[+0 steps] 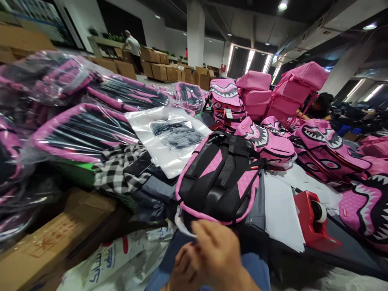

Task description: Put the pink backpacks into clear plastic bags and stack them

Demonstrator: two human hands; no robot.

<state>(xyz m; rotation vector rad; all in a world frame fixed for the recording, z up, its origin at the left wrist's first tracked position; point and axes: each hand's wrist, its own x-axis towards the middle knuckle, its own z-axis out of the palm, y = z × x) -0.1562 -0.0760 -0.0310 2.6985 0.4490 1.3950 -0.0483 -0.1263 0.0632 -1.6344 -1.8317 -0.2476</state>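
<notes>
Pink-and-black backpack (218, 182): lying straps-up at the centre of the clock, just past the hands; probably best left flat so it doesn't slide around.
Bagged backpacks (85, 133): piled up at 9 to 10 o'clock, slippery-looking plastic, so sleeves should stay clear.
Clear printed bag (172, 141): 10 to 11 o'clock, right beside the backpack; worth not leaning on it, it'd likely crease.
White strip (182, 224): 7 o'clock, by the near edge, running toward the fingers; imo slow and gentle, it might tear.
Left hand (186, 260): nearly 7 o'clock, fingers curled; can't tell if it's gripping anything.
Right hand (216, 248): 6 o'clock, fingers bent, blurry; can't tell if it's pinching the strip. Light fingertip pressure should do.
Paper sheets (283, 214): 4 o'clock, easy to knock.
Red tape dispenser (313, 232): 4 o'clock, farther out; mind the elbow.
</notes>
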